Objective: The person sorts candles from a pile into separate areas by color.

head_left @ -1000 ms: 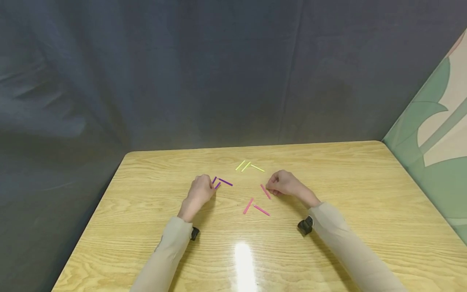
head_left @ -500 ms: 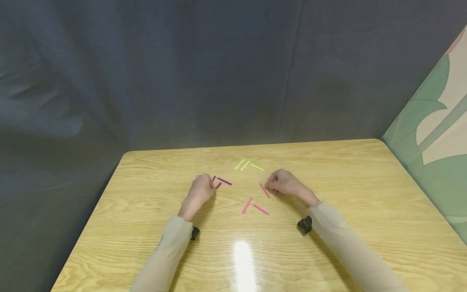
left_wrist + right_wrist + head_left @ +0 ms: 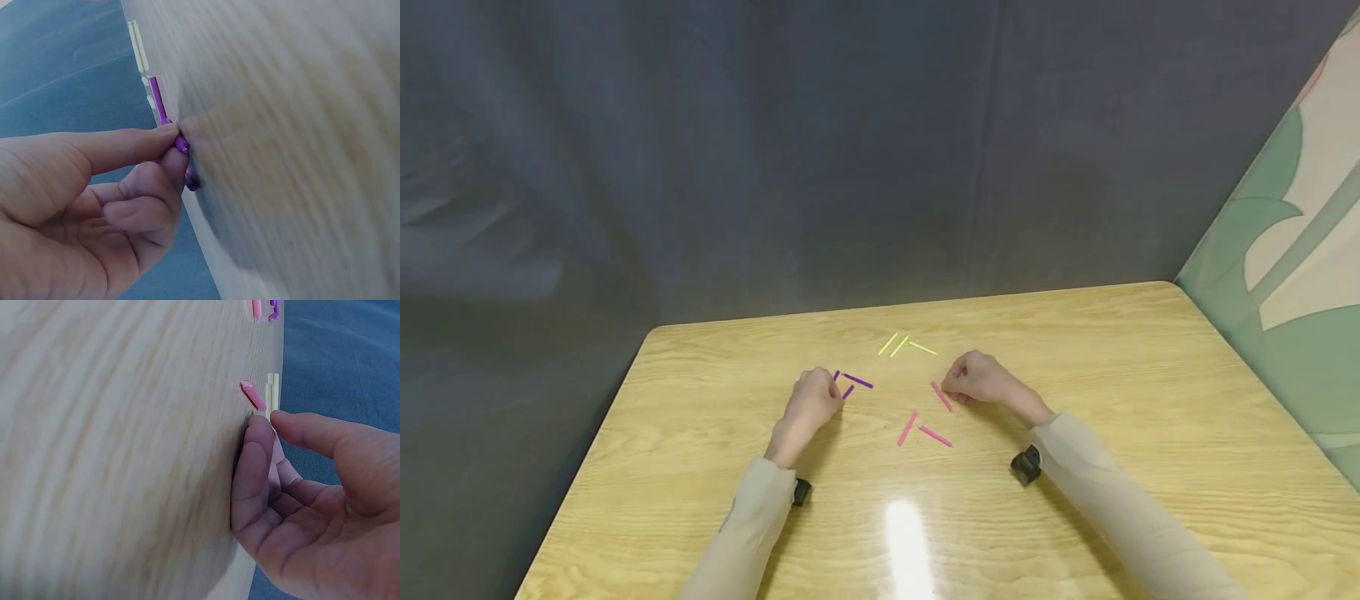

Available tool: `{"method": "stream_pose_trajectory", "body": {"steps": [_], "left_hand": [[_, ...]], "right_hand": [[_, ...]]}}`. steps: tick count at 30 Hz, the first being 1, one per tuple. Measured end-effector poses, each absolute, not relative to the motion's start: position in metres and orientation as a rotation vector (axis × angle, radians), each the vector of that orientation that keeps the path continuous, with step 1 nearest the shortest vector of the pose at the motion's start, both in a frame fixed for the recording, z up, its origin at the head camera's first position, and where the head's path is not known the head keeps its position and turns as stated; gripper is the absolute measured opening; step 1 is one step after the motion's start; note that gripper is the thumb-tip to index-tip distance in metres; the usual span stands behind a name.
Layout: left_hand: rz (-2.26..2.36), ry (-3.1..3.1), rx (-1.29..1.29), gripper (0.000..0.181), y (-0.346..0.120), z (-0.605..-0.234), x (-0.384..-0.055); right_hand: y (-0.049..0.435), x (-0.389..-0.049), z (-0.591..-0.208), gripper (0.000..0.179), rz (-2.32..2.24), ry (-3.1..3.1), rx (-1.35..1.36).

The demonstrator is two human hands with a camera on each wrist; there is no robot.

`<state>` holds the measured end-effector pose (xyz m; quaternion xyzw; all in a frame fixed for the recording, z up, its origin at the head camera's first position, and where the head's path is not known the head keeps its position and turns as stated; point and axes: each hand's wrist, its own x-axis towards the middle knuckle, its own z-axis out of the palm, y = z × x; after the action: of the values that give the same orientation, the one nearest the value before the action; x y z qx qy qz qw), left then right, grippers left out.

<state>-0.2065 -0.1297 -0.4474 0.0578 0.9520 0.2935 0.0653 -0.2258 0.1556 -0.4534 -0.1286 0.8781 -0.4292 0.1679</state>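
In the head view, my left hand (image 3: 815, 400) is at the purple sticks left of the middle. Its thumb and index finger pinch the lower purple stick (image 3: 847, 392), whose end (image 3: 182, 144) pokes out between the fingertips in the left wrist view. Another purple stick (image 3: 858, 381) slants just beyond, and a third (image 3: 837, 375) is partly hidden by the hand. My right hand (image 3: 981, 379) rests beside a pink stick (image 3: 942, 397). In the right wrist view its index fingertip lies right at that pink stick's end (image 3: 252, 395), with thumb and index finger apart.
Two more pink sticks, one upright-slanting (image 3: 907, 428) and one sloping (image 3: 935, 436), lie nearer on the wooden table (image 3: 700, 517). Three yellow sticks (image 3: 922, 348) lie farther back. A dark curtain (image 3: 850, 167) hangs behind the table; a patterned panel (image 3: 1300, 292) stands at right.
The pinched purple stick has shifted slightly nearer and away from the sloping purple stick. The right hand stays beside its pink stick. The head view has tilted a little.
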Motion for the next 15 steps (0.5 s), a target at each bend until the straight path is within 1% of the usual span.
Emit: {"method": "stream_pose_trajectory", "body": {"steps": [6,11,15], "left_hand": [[0.871,2.878,0.134,0.022,-0.1293,-0.4475,-0.2045],[0.891,2.885,0.142,0.015,-0.1304,-0.4483,-0.2046],[0.898,2.898,0.148,0.016,-0.1293,-0.4473,-0.2068]], "right_hand": [[0.1531,-0.2250,-0.4536,0.015,-1.206,2.485,-0.360],[0.1522,-0.2258,-0.4549,0.014,-1.179,2.510,-0.349],[0.1539,-0.2282,-0.4532,0.012,-1.158,2.522,-0.354]]}}
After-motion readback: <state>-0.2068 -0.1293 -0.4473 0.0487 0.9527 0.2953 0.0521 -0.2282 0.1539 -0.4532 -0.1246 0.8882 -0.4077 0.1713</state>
